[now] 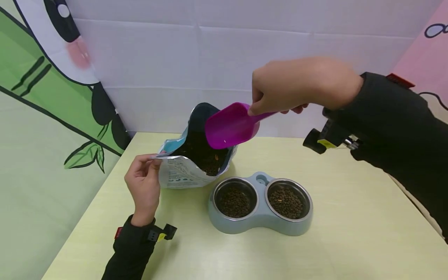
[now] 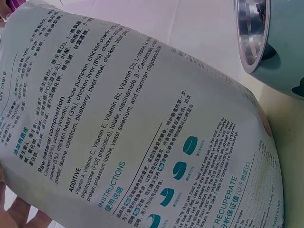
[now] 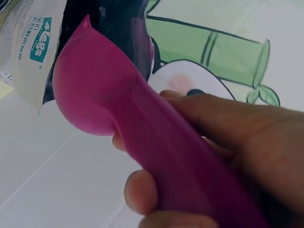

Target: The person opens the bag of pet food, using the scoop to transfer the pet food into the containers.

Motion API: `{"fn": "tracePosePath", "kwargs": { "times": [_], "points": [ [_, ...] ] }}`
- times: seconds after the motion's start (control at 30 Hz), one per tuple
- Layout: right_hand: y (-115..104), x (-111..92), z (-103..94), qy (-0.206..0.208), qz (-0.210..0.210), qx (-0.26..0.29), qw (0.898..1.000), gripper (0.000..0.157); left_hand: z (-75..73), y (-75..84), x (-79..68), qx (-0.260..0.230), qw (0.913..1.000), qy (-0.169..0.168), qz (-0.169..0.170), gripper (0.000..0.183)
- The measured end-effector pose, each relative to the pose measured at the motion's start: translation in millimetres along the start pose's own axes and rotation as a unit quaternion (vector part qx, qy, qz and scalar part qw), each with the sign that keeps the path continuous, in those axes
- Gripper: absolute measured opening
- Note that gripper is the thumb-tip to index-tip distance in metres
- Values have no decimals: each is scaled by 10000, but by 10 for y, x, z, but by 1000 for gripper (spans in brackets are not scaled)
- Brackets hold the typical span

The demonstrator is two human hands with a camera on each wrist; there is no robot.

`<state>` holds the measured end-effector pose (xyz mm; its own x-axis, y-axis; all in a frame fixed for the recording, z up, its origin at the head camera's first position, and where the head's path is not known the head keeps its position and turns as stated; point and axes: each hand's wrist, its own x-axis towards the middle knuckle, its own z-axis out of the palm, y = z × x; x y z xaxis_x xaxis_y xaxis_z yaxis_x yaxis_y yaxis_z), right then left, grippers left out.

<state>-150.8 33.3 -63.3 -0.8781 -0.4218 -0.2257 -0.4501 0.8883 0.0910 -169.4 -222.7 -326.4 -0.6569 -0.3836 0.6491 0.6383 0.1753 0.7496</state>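
My right hand (image 1: 294,85) grips the handle of a magenta scoop (image 1: 227,128), its bowl tilted down over the mouth of an open pet food bag (image 1: 185,171). In the right wrist view, fingers wrap the handle of the scoop (image 3: 156,137), and the bowl's underside faces the camera. My left hand (image 1: 145,182) pinches the bag's near left rim and holds the mouth wide. Brown kibble (image 1: 211,161) shows inside. The printed side of the bag (image 2: 133,118) fills most of the left wrist view.
Right of the bag stands a blue-grey double feeder (image 1: 260,217) with two steel bowls, each holding brown kibble. Beneath everything is a pale yellow table (image 1: 343,241). A white cloth backdrop (image 1: 150,58) with cartoon prints rises behind and along the left.
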Motion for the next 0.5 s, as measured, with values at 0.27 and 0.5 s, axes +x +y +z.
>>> {"fn": "tracePosePath", "kwargs": {
  "times": [0.27,0.5],
  "points": [
    [-243,168,80,344,-212,-950,9947,18,6,8,-5,16,10000,-20,42,14],
    [-449,231,219,1159,-97,-1888,9751,8,13,15,-16,91,10000,-15,38,14]
  ]
}}
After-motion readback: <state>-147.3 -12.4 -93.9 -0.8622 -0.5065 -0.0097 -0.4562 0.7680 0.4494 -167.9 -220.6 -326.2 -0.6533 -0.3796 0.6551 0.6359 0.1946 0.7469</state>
